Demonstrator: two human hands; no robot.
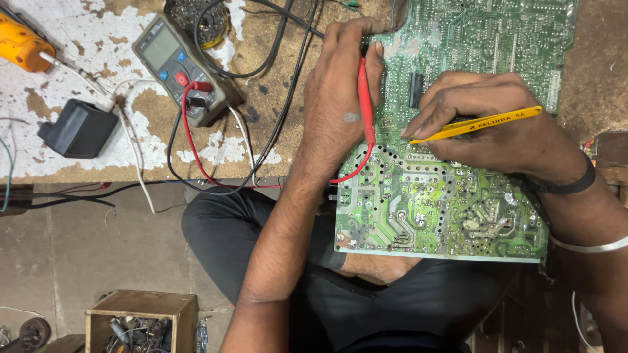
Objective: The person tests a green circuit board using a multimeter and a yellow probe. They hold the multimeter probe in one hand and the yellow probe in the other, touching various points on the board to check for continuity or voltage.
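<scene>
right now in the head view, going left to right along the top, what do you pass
orange plastic tool → grey handheld multimeter → left hand holding thin red probe → right hand holding yellow tweezers over green circuit board

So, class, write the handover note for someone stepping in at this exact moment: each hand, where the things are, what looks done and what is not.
Left hand: holds the red probe, tip hidden under the fingers near the board's edge.
Right hand: holds yellow tweezers, tip on the green circuit board, solder side up.
The board rests partly on the worn bench, partly over the lap.
The grey multimeter lies on the bench, leads plugged in; its reading is not legible.
Done: meter connected, board exposed.
Left: no finished result is visible; both tools are at the board.
</scene>
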